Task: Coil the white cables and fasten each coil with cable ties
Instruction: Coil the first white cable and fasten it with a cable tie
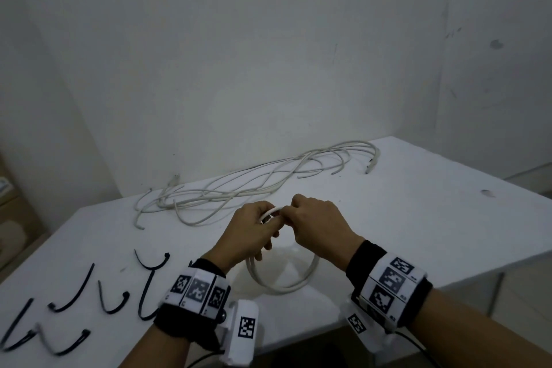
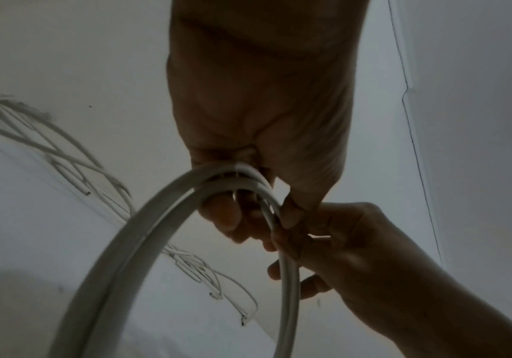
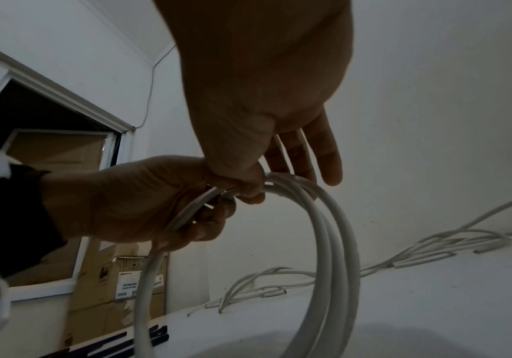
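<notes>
A white cable coil (image 1: 283,281) of a few loops hangs upright just above the white table (image 1: 418,218), held at its top by both hands. My left hand (image 1: 264,228) curls its fingers round the top of the coil (image 2: 236,178). My right hand (image 1: 294,215) pinches the same strands (image 3: 334,242) just beside the left, its thumb (image 3: 248,186) pressed on the front. Loose white cables (image 1: 254,185) lie tangled along the far side of the table. Several black cable ties (image 1: 74,293) lie at the near left.
A white wall stands right behind the table. Cardboard boxes (image 3: 120,278) are stacked off the table's left side. The table's right edge (image 1: 507,263) runs diagonally close to my right wrist. A dark mark (image 1: 487,193) shows on the table at far right.
</notes>
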A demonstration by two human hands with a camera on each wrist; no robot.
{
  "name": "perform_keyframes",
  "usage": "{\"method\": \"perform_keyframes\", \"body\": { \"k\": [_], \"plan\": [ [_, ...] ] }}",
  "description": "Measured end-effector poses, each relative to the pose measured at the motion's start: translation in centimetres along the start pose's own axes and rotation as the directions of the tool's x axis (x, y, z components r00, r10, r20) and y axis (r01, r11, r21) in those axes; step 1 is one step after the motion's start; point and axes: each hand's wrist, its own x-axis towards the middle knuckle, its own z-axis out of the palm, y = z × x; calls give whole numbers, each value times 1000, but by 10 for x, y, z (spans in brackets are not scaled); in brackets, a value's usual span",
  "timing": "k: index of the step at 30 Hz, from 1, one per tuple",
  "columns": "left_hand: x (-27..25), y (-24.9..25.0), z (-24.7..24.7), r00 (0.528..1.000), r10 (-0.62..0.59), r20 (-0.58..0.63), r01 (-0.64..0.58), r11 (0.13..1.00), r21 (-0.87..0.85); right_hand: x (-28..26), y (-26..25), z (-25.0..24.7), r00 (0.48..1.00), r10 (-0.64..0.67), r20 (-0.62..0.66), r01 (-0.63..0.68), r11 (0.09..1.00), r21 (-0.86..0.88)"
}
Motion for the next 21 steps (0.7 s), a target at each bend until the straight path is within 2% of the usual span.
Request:
{"method": "perform_keyframes", "body": {
  "k": [3, 5, 7, 9, 11, 14, 16, 18, 21],
  "plan": [
    [0, -6, 3, 997, 71, -4, -70, 986, 153, 1, 1, -3, 999, 1, 35, 0, 999, -36],
    [-3, -11, 8, 989, 135, -57, -119, 968, 219, 1, 2, -6, 999, 11, 40, -11, 1000, -6],
    [-7, -16, 11, 980, 164, -114, -137, 968, 209, 0, 4, -12, 999, 52, 5, -52, 989, 139],
    [-10, -20, 12, 976, 161, -144, -134, 974, 180, -2, 9, -15, 996, 86, -26, -71, 931, 357],
    [-12, -23, 12, 975, 155, -158, -128, 977, 172, -2, 15, -16, 994, 90, 70, -113, 861, 496],
    [-13, -23, 16, 964, 162, -209, -130, 979, 160, -1, 19, -9, 963, 72, 259, -206, 817, 538],
    [-14, -22, 21, 959, 134, -250, -108, 987, 116, -1, 19, -4, 958, 83, 276, -226, 811, 539],
    [-16, -22, 23, 967, 79, -242, -67, 996, 56, 1, 20, -2, 968, 78, 237, -190, 844, 501],
    [-18, -16, 15, 993, -70, -94, 55, 987, -148, 2, 22, -3, 983, 27, 182, -103, 900, 423]
  ]
}}
